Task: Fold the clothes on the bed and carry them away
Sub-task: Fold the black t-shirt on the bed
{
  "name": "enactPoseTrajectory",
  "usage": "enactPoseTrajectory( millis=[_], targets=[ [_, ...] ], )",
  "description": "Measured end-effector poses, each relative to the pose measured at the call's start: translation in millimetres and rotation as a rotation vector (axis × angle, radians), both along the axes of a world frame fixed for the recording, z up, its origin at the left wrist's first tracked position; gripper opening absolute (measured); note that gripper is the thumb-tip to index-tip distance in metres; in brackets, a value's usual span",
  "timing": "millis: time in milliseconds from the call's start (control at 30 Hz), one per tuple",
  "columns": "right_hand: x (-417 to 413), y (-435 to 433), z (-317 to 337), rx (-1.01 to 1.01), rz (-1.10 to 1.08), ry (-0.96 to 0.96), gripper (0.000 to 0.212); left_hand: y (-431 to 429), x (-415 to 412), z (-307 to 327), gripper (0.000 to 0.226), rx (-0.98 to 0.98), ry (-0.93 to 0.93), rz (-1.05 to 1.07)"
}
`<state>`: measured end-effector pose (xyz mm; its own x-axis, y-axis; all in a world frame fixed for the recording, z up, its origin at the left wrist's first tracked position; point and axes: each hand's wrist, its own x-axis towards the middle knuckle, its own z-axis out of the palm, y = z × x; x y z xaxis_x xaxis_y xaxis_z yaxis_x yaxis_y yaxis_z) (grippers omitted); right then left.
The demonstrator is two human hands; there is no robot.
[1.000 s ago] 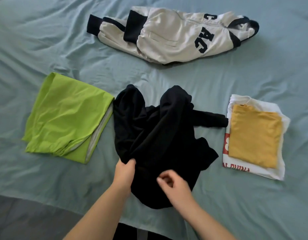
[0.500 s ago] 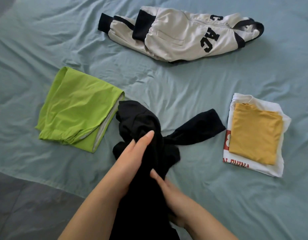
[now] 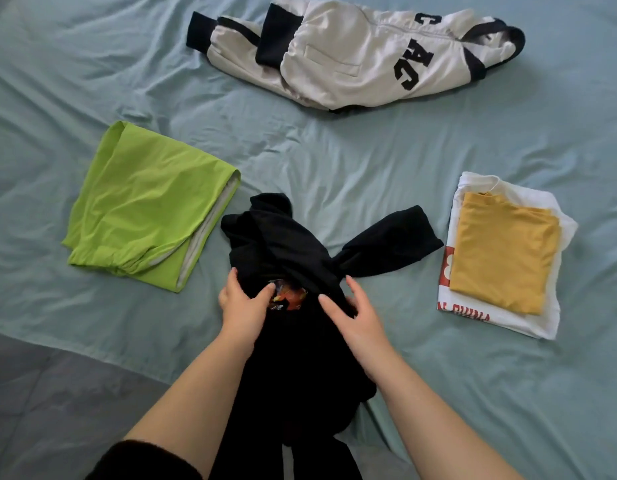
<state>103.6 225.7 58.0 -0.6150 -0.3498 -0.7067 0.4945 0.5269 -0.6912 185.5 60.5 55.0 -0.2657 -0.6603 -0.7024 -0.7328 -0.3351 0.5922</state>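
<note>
One black shirt gripped by left hand and right hand, four others nearby.

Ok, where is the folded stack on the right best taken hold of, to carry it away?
Grip the white shirt at the bottom, from underneath at its left and right edges, coming from the near side. The smaller yellow shirt only rests on top, so lifting from below probably keeps both folded.

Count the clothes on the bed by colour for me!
Lime green: 1, folded lime-green garment
Black: 1, black top
White and navy: 1, varsity jacket
Mustard yellow: 1, folded mustard shirt
White with red print: 1, folded white T-shirt
Total: 5
</note>
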Motion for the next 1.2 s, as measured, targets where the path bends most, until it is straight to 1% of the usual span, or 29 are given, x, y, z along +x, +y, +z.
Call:
enactPoseTrajectory(
  millis=[33,67,100,133,167,233,267,333,367,400,467,533,600,667,733,767,800,833,867,900,933,967,1000,1033,1100,1200],
  targets=[
    [1,-7,-4,-0.019,0.078,0.009,0.069,-2,-3,-6,0.089,0.137,0.030,0.147],
    [0,-13,-8,-0.022,0.120,0.042,0.051,0,-7,-12,0.090,0.249,0.066,0.261],
    [-3,-17,-11,-0.018,0.109,0.083,0.029,3,-12,-15,0.081,0.308,0.095,0.318],
    [-8,-17,-11,-0.021,0.063,0.117,0.012,6,-16,-16,0.066,0.315,0.107,0.321],
    [-16,-12,-11,-0.025,0.002,0.155,0.005,7,-20,-18,0.049,0.280,0.121,0.300],
    [-39,13,-6,0.007,-0.130,0.229,0.006,-2,-20,-11,0.025,0.147,0.149,0.216],
    [-52,33,-3,0.045,-0.180,0.277,0.006,-12,-16,-7,0.021,0.079,0.164,0.166],
    [-73,77,1,0.148,-0.205,0.364,0.008,-35,-1,3,0.026,-0.023,0.167,0.018],
    [-79,95,2,0.202,-0.159,0.393,0.013,-43,7,7,0.030,-0.046,0.153,-0.102],
    [-81,108,2,0.258,-0.084,0.410,0.020,-47,14,9,0.032,-0.049,0.108,-0.247],
    [-78,121,-5,0.343,0.052,0.390,0.024,-46,26,7,0.037,0.024,-0.046,-0.492],
    [-75,123,-15,0.407,0.122,0.281,0.029,-45,29,2,0.047,0.176,-0.143,-0.574],
    [-80,119,-17,0.432,0.128,0.161,0.046,-47,19,-1,0.065,0.238,-0.124,-0.531],
    [-91,108,-18,0.383,0.077,0.110,0.066,-51,0,-7,0.075,0.249,-0.040,-0.331],
    [-100,96,-17,0.330,-0.011,0.079,0.078,-54,-21,-10,0.064,0.343,0.017,-0.103],
    [-104,91,-19,0.304,-0.050,0.044,0.078,-54,-29,-9,0.054,0.399,0.010,-0.049],
    [-107,87,-20,0.279,-0.054,-0.008,0.071,-54,-36,-7,0.045,0.441,-0.024,-0.060],
    [-108,83,-21,0.257,-0.010,-0.045,0.059,-52,-40,-5,0.038,0.467,-0.059,-0.114],
    [-110,78,-21,0.269,0.082,-0.019,0.047,-51,-45,-4,0.032,0.457,-0.078,-0.189],
    [-113,75,-21,0.303,0.159,0.079,0.038,-50,-49,-4,0.026,0.386,-0.067,-0.265],
    [-119,72,-19,0.340,0.179,0.215,0.032,-51,-55,-3,0.019,0.250,-0.020,-0.312],
    [-125,70,-16,0.356,0.131,0.341,0.028,-55,-61,0,0.012,0.080,0.043,-0.330],
    [-132,68,-10,0.344,0.043,0.426,0.023,-62,-67,5,0.007,-0.088,0.101,-0.327],
    [-140,67,-3,0.322,-0.043,0.482,0.017,-72,-74,13,0.006,-0.233,0.143,-0.306],
    [-157,62,9,0.303,-0.097,0.533,0.012,-96,-90,32,0.008,-0.408,0.183,-0.287],
    [-187,37,37,0.279,-0.078,0.609,0.023,-130,-126,70,0.018,-0.581,0.155,-0.365]
  ],
)
